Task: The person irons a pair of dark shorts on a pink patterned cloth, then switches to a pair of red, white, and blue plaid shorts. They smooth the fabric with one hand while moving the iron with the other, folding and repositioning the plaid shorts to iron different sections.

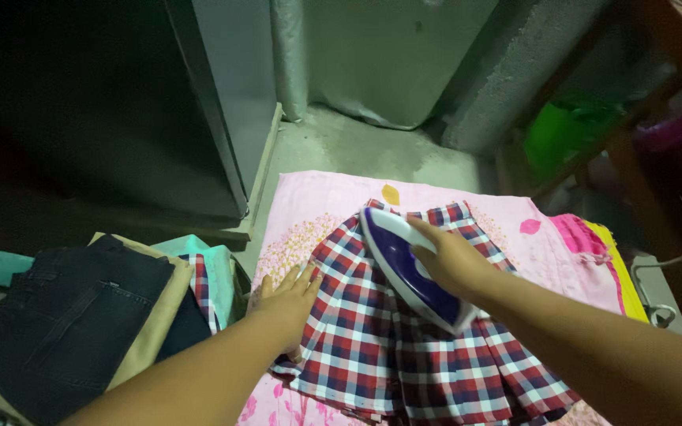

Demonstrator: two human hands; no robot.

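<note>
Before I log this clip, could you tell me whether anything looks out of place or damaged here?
Nothing stands out. The right hand grips the purple iron on the plaid skirt, and the left hand lies flat on its edge.

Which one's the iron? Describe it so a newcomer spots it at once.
Start at the pink sheet spread in the middle of the view; a red, white and blue plaid skirt lies on it. The iron sits on the skirt's upper part, under the right hand, while the left hand lies flat on the cloth beside it. It is the only hard, glossy purple-and-white thing among fabrics.
</note>
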